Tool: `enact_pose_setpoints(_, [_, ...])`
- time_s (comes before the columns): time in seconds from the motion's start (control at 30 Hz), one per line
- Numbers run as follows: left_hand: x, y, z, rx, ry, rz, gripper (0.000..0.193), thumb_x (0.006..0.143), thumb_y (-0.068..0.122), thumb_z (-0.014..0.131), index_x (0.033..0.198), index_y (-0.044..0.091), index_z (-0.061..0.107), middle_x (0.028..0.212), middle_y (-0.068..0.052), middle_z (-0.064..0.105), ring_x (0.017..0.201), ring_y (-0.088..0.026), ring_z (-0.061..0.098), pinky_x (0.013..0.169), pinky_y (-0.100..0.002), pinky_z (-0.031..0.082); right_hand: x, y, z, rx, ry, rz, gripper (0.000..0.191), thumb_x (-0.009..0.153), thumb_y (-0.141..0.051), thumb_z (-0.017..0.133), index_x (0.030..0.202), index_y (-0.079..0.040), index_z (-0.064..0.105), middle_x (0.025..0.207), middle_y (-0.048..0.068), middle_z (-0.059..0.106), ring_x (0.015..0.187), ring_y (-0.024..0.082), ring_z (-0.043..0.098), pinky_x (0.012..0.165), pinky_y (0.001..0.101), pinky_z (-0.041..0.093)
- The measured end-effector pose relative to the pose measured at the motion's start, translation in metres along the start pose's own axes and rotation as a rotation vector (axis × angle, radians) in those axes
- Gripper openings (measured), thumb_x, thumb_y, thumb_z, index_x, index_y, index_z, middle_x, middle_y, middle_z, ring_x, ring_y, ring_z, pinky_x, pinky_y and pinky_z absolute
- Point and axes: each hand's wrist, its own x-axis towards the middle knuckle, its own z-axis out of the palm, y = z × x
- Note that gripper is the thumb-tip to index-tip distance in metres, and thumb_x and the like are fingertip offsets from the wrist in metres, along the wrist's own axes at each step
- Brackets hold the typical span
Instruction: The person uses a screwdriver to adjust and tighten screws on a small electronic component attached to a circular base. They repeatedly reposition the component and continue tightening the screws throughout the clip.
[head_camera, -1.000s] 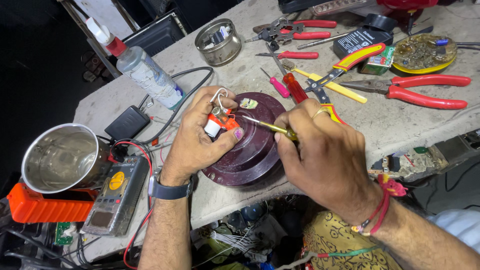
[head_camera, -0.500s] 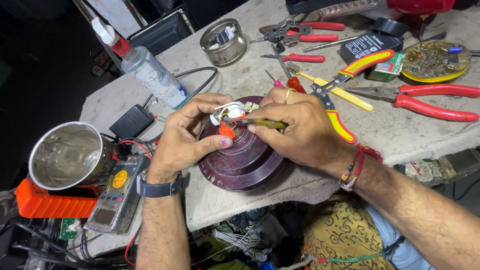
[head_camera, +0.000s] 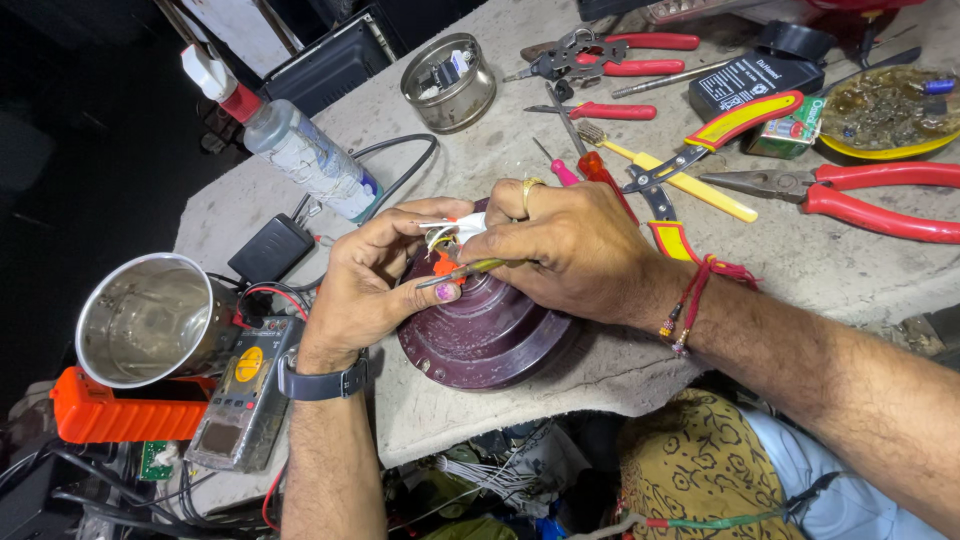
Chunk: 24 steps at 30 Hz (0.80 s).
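1. Above the dark maroon stepped housing (head_camera: 480, 330) at the front of the bench (head_camera: 800, 270), both hands had drawn closer together than half a second before.
2. The left hand (head_camera: 365, 285) kept its fingers pinched on a small white-and-orange part (head_camera: 450, 240) with short wires, held just over the housing's top.
3. The right hand (head_camera: 570, 250) had moved left to meet it, its fingers pressed together around a thin yellowish tool (head_camera: 470, 270) whose tip reached the left thumb.
4. The steel cup (head_camera: 150, 320), yellow-dialled multimeter (head_camera: 240, 400) and clear plastic bottle (head_camera: 310, 160) stood where they had been, left of the hands.
5. The red-handled pliers (head_camera: 860, 195) lay unmoved at the right.
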Motion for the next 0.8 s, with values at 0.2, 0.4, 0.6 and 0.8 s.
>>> enact_pose_setpoints(0.2, [-0.001, 0.002, 0.0, -0.035, -0.01, 0.006, 0.043, 0.088, 0.001, 0.083, 0.124, 0.003, 0.061, 0.149, -0.018, 0.059, 0.142, -0.025, 0.056, 0.124, -0.042, 0.047, -0.001, 0.0, 0.003, -0.014, -0.026, 0.05, 0.017, 0.087, -0.011, 0.08, 0.104, -0.012, 0.077, 0.091, 0.005, 0.065, 0.075, 0.023, 0.067, 0.06, 0.0371, 0.05])
enact_pose_setpoints(0.4, [-0.003, 0.002, 0.0, -0.027, 0.011, -0.011, 0.047, 0.087, 0.002, 0.084, 0.128, 0.001, 0.062, 0.149, -0.017, 0.058, 0.139, -0.023, 0.057, 0.123, -0.041, 0.047, 0.003, 0.002, 0.007, 0.149, -0.048, 0.179, 0.023, 0.087, -0.01, 0.079, 0.109, -0.008, 0.077, 0.083, 0.005, 0.062, 0.074, 0.02, 0.063, 0.064, 0.034, 0.049])
enact_pose_setpoints(0.6, [-0.005, 0.005, 0.001, -0.028, 0.022, -0.007, 0.048, 0.086, 0.005, 0.085, 0.128, 0.001, 0.062, 0.149, -0.015, 0.059, 0.14, -0.022, 0.057, 0.124, -0.04, 0.046, 0.002, -0.001, 0.009, 0.16, -0.045, 0.183, 0.023, 0.086, -0.011, 0.079, 0.11, -0.01, 0.077, 0.083, 0.003, 0.063, 0.072, 0.018, 0.064, 0.063, 0.0322, 0.05])
enact_pose_setpoints(0.8, [-0.006, 0.013, 0.002, 0.04, 0.013, -0.036, 0.052, 0.086, 0.008, 0.085, 0.132, 0.0, 0.062, 0.149, -0.014, 0.06, 0.138, -0.021, 0.057, 0.123, -0.039, 0.047, 0.001, -0.003, 0.008, 0.046, -0.063, 0.129, 0.024, 0.085, -0.01, 0.08, 0.108, -0.011, 0.077, 0.085, 0.004, 0.062, 0.073, 0.02, 0.063, 0.061, 0.0345, 0.048])
